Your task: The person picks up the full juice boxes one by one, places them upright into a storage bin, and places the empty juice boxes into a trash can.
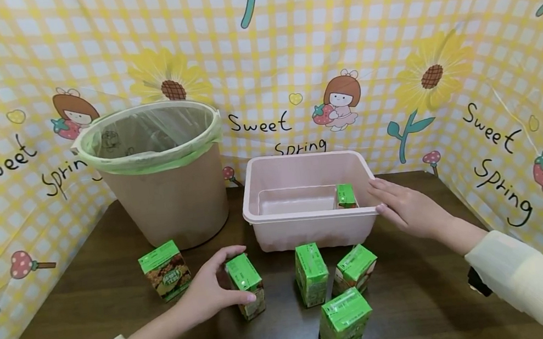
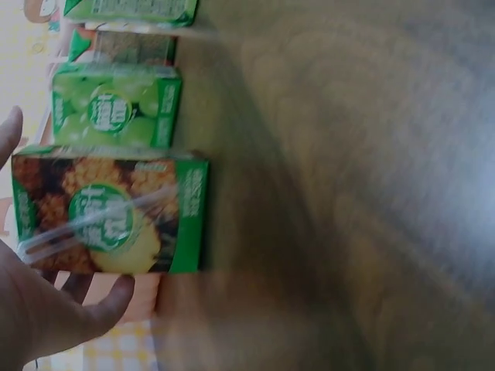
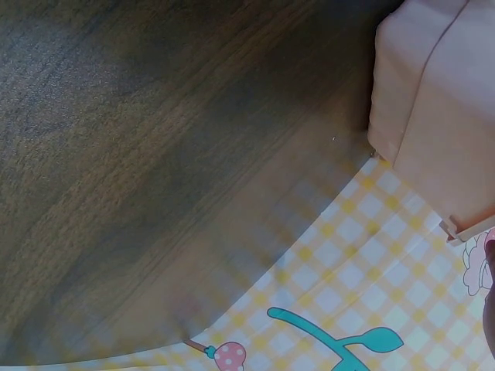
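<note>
My left hand [image 1: 214, 286] curves its thumb and fingers round a green-topped juice box [image 1: 244, 274], which stands on the table. In the left wrist view this juice box [image 2: 108, 212] shows a pineapple picture and a straw in clear wrap. Another pineapple juice box [image 1: 168, 274] stands just left of that hand. At the right end of a pink plastic bin [image 1: 313, 231], my right hand [image 1: 407, 207] rests its straight fingers against the rim. One juice box [image 1: 346, 195] is inside the bin, at its right end, with its lower part hidden by the front wall.
Three more juice boxes stand on the dark wooden table [image 1: 424, 297]: one in front of the bin [image 1: 312, 275], one to its right [image 1: 356, 268], one nearer [image 1: 345, 322]. A tall lined waste bin [image 1: 170, 202] stands back left. A checked cloth [image 1: 259, 54] hangs behind.
</note>
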A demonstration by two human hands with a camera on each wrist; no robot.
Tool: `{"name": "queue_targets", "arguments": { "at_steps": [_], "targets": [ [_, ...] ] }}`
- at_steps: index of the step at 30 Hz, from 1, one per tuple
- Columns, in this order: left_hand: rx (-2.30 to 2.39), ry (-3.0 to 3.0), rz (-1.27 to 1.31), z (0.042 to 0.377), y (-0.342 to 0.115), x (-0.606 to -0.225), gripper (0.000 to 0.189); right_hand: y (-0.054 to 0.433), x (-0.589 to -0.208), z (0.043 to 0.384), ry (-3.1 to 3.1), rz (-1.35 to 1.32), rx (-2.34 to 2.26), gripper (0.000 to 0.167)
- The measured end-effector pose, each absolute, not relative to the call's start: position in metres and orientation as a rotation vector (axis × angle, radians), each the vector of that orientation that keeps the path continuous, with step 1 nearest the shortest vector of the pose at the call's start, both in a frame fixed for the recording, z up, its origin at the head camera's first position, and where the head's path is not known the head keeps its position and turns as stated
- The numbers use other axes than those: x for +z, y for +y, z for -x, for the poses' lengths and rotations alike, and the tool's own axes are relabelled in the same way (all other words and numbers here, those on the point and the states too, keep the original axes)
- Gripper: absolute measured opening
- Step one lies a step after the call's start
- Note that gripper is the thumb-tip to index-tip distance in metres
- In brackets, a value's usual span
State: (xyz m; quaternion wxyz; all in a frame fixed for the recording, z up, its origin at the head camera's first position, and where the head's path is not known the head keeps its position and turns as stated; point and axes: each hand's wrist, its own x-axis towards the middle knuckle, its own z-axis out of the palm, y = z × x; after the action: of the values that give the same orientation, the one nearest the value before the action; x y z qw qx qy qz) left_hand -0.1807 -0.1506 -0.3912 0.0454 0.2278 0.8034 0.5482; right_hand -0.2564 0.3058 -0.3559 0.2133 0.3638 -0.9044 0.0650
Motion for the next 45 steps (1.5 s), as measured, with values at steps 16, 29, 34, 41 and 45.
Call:
{"name": "queue_targets", "arguments": {
  "at_steps": [16, 29, 34, 41, 45],
  "targets": [
    [1.780, 2.590, -0.383, 0.165, -0.129, -0.397, 0.077, 0.307, -0.359, 0.258, -2.488, -1.007, 0.189, 0.046],
    [1.774, 2.727, -0.346, 0.166, -0.125, -0.403, 0.072, 0.307, -0.359, 0.259, -2.480, -1.004, 0.180, 0.047],
    [1.764, 2.767, -0.353, 0.165, -0.125, -0.404, 0.069, 0.306, -0.360, 0.259, -2.481, -1.006, 0.184, 0.047],
    [1.730, 2.790, -0.431, 0.166, -0.127, -0.405, 0.068, 0.306, -0.359, 0.259, -2.479, -1.005, 0.184, 0.046],
    [1.724, 2.815, -0.516, 0.167, -0.129, -0.404, 0.067, 0.307, -0.359, 0.259, -2.464, -1.014, 0.195, 0.046]
  ]
}}
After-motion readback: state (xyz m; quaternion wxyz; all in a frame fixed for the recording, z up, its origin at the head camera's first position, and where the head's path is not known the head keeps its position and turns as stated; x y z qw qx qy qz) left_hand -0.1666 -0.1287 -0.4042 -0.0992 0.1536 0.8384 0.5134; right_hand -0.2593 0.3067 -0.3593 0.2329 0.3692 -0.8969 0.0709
